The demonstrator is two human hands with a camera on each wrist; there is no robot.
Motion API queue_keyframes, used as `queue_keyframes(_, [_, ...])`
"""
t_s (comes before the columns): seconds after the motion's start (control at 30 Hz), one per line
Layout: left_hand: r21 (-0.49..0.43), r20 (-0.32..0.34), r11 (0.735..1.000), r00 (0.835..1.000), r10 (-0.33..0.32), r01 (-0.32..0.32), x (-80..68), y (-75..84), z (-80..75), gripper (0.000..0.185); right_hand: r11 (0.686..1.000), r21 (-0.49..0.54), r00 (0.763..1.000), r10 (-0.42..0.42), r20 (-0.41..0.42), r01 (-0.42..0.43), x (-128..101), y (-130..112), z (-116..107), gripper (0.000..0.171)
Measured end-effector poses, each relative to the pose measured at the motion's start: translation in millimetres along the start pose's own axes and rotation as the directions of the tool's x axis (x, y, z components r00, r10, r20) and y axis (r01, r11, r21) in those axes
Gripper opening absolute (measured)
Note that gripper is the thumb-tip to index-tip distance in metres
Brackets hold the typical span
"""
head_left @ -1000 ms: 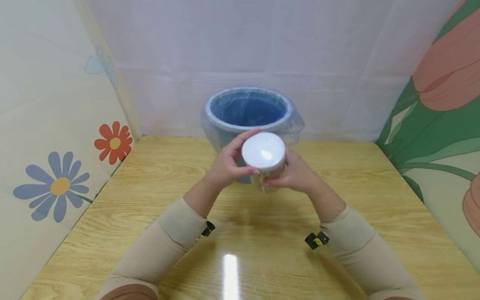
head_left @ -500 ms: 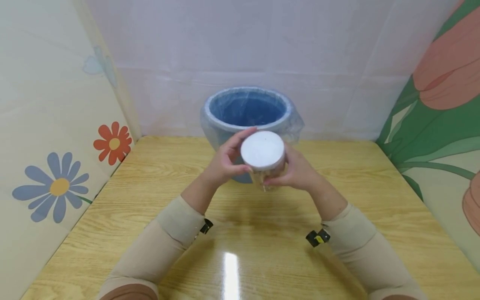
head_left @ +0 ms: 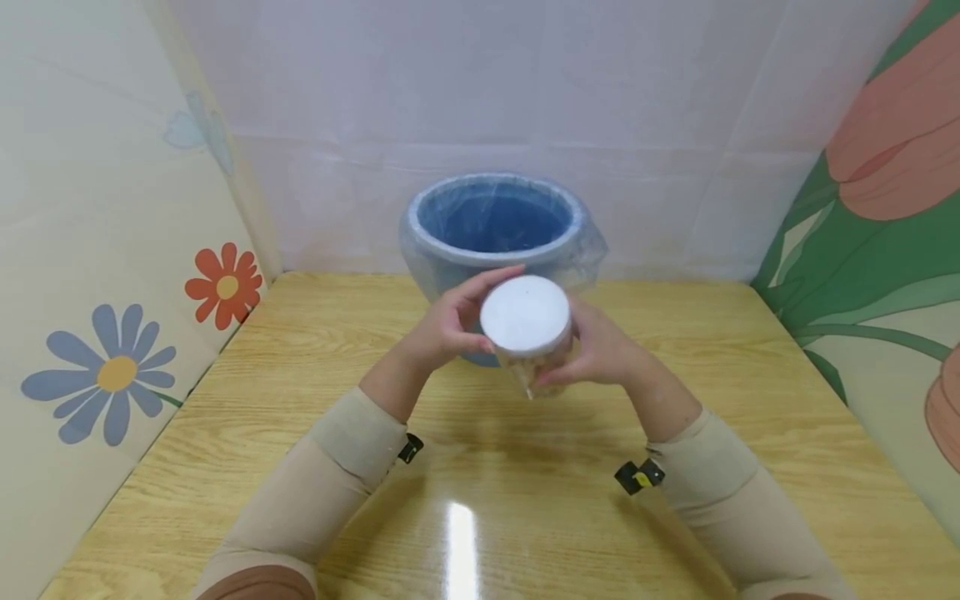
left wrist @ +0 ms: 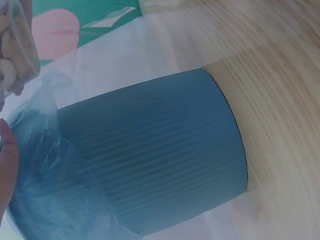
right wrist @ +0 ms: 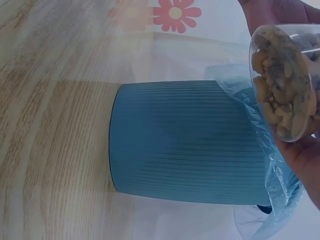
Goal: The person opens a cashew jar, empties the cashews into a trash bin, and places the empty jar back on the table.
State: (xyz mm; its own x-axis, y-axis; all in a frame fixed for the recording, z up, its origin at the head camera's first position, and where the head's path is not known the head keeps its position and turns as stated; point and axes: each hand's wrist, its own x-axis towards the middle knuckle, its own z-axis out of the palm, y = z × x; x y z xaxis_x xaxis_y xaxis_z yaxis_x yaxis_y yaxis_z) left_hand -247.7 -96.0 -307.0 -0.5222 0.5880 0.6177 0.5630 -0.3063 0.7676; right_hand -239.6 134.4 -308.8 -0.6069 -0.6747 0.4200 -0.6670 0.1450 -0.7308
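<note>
Looking down from the head, only the jar's white round lid (head_left: 526, 315) shows; the right wrist view reveals pale nuts (right wrist: 280, 97) inside the clear jar (right wrist: 287, 82). Left hand (head_left: 442, 327) pinches the lid, right hand (head_left: 600, 350) wraps the body, slightly lower than before, above the glossy wooden table (head_left: 525, 467), before the ribbed blue bin (head_left: 495, 221).

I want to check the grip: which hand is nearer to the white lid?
Left. The left hand pinches the lid at its rim; the right hand holds the jar lower, under the lid.
</note>
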Motion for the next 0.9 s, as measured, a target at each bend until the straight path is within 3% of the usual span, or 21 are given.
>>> queue_keyframes(0.47, [-0.040, 0.001, 0.999, 1.000, 0.001, -0.001, 2.1, 0.5, 6.1, 0.100, 0.999, 0.047, 1.000, 0.009, 0.024, -0.010, 0.2, -2.4, 0.6, 0.097])
queue_keyframes(0.9, [0.148, -0.141, 0.987, 0.986, 0.088, -0.067, 4.2, -1.6, 10.9, 0.099, 0.997, -0.010, 0.994, 0.073, -0.084, -0.074, 4.3, -15.1, 3.6, 0.099])
